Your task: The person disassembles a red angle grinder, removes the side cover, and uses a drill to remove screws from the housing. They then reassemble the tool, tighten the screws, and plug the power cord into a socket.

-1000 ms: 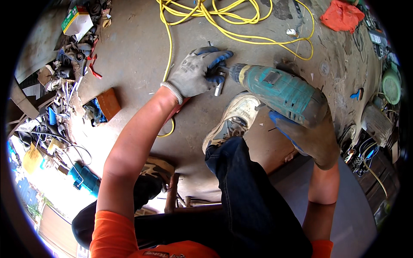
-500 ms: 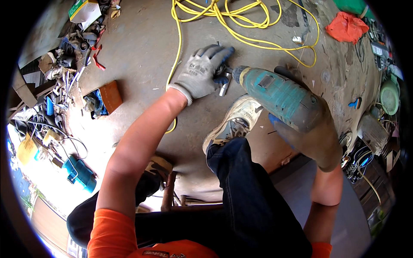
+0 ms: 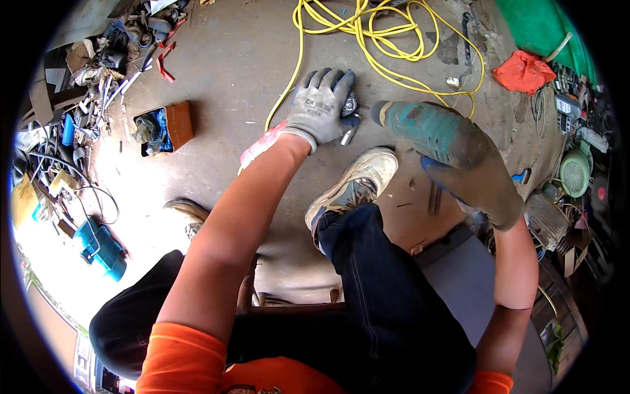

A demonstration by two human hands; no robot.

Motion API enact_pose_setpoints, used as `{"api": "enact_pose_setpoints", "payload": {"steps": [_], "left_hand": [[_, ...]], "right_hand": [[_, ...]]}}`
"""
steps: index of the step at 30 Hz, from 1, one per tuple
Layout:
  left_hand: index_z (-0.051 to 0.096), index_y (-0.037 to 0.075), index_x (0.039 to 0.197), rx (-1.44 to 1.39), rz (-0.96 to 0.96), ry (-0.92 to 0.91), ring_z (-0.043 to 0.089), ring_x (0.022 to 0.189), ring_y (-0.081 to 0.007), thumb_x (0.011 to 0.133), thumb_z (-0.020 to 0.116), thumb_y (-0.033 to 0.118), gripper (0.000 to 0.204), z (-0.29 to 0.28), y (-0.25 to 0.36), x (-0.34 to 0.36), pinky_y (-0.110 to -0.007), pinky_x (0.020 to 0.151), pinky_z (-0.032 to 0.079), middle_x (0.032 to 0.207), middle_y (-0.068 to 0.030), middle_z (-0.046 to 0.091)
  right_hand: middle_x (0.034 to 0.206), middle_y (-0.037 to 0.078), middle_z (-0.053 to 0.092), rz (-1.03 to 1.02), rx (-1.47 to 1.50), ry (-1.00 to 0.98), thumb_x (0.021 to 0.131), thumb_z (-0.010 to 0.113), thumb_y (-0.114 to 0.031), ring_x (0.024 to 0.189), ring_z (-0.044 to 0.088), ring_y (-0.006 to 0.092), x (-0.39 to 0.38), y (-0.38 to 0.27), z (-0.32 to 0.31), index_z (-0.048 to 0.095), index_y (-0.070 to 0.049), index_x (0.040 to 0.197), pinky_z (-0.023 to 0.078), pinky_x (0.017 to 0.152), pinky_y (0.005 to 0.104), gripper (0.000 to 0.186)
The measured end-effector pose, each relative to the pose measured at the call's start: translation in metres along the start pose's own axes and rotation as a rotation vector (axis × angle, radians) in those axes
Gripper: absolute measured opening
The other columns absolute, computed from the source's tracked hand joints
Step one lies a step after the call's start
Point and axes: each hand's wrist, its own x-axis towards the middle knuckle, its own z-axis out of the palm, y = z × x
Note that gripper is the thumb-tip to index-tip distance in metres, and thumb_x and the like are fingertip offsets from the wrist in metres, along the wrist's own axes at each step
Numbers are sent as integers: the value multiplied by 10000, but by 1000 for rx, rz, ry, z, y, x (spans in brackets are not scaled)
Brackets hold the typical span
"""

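My left hand [image 3: 320,104], in a grey glove with dark blue fingertips, presses down at the floor with its fingers closed around a small dark metal part [image 3: 350,105]. A short shiny metal cylinder [image 3: 348,136] pokes out below the thumb. My right hand [image 3: 482,167], in a brown-smeared glove, grips a teal power drill [image 3: 420,128] held on its side. The drill's nose points left at the metal part, with a gap between them. Motion blurs the nose, so I cannot make out a bit. My right shoe [image 3: 364,177] stands just below the metal part.
A yellow cord [image 3: 394,49] lies coiled beyond my hands, one strand running by my left wrist. An orange-brown box [image 3: 178,128] with blue contents stands left. Piled scrap [image 3: 98,85] lines the left side. At right are a red bag [image 3: 524,72], a green dish [image 3: 575,173] and tools.
The drill has drawn back to the right, away from the metal part in my left hand. The view has shifted a little, and a pink-red thing now shows beside my left wrist.
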Motion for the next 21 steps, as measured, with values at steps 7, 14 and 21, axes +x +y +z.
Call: {"api": "enact_pose_setpoints", "payload": {"steps": [7,14,21], "left_hand": [[465,99,1371,-12,1,-7,454,1266,-373,664,752,385,814,3,0,0,-475,1101,327,1335,-188,501],[494,110,1353,-6,-9,-4,455,1278,-357,653,780,399,809,4,0,1,-472,1081,364,1347,-164,509],[503,104,1341,-13,2,20,464,1268,-356,665,770,400,785,5,0,-1,-476,1054,389,1334,-162,516]], "right_hand": [[1131,152,605,-135,-125,-59,807,679,-209,1068,571,358,-1,5,0,618,-72,1101,486,916,424,330],[1226,154,621,125,178,-70,798,673,-83,1080,606,287,2,-3,1,601,-31,1228,473,941,350,438],[1157,186,621,120,71,29,780,721,-273,1059,589,377,1,2,7,560,-45,1218,476,935,428,519]]}}
